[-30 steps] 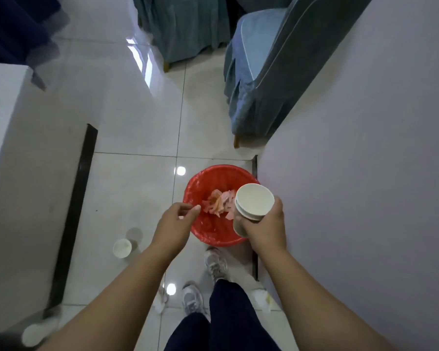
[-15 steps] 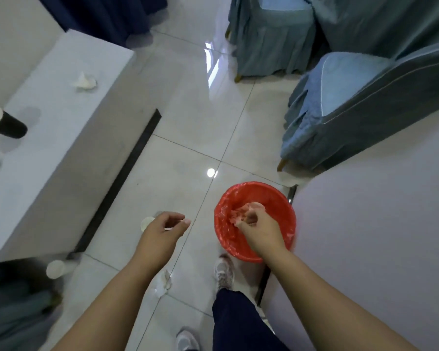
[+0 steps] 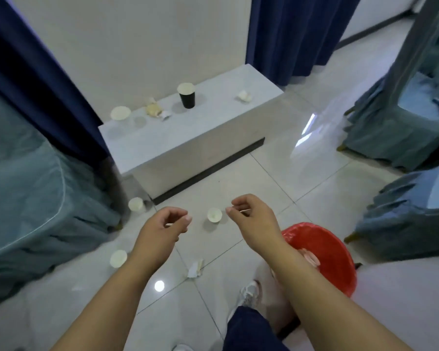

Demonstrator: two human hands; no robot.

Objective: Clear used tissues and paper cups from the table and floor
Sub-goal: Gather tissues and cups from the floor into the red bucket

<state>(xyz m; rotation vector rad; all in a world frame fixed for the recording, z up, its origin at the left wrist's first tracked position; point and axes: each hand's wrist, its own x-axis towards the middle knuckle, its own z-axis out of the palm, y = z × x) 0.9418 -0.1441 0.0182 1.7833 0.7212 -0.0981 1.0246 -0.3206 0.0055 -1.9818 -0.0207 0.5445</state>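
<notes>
left hand [image 3: 162, 230] grip: loosely curled, holds nothing | right hand [image 3: 254, 220] grip: loosely curled, holds nothing

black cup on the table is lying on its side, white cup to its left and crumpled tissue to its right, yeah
No: the black cup stands upright on the table, not on its side; the head view shows it. The white cup to its left and crumpled tissue to its right are correct.

Standing upright on counter [image 3: 193, 133]: black cup [image 3: 186, 95], white cup [image 3: 120, 113] (left end), crumpled tissues [image 3: 153, 109] between. Scattered over floor [image 3: 264, 178]: three pale cups [image 3: 214, 214], one tissue wad [image 3: 195, 269].
</notes>
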